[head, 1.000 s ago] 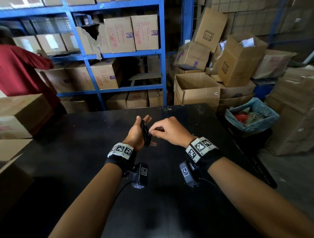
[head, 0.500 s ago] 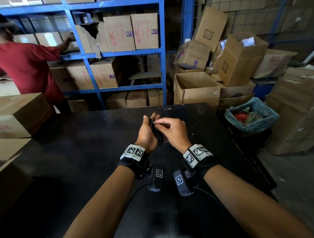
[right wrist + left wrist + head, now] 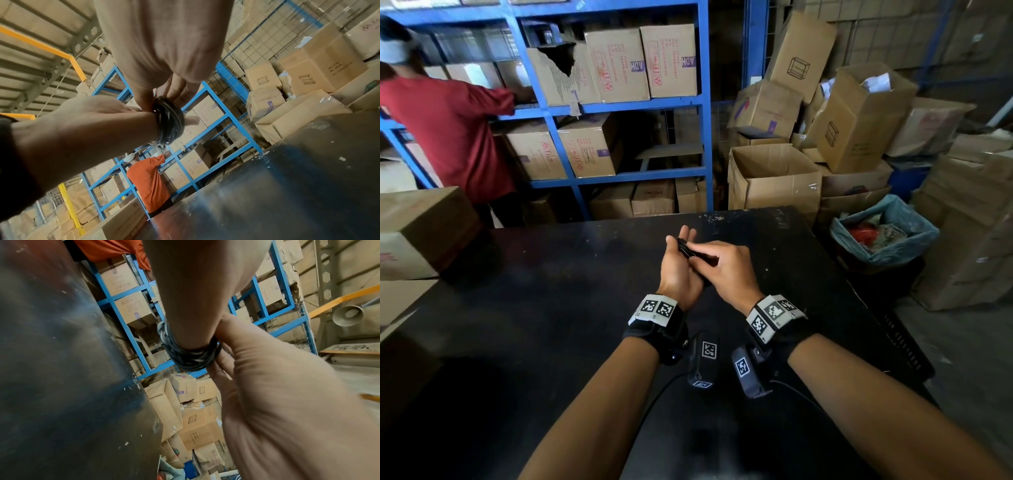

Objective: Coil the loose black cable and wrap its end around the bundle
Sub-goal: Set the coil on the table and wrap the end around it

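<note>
- The black desk (image 3: 551, 308) lies below both hands, which are raised clear of its top.
- The left hand (image 3: 678, 270) stands above the desk's middle, its fingers mostly straight, with the coiled black cable (image 3: 686, 247) looped around them.
- The right hand (image 3: 726, 270), just right of the left hand, touches the coil; it seems to pinch a strand, though blur hides the fingertips.
- Beyond the desk's far edge stand blue shelves (image 3: 703, 113) of cartons.
</note>
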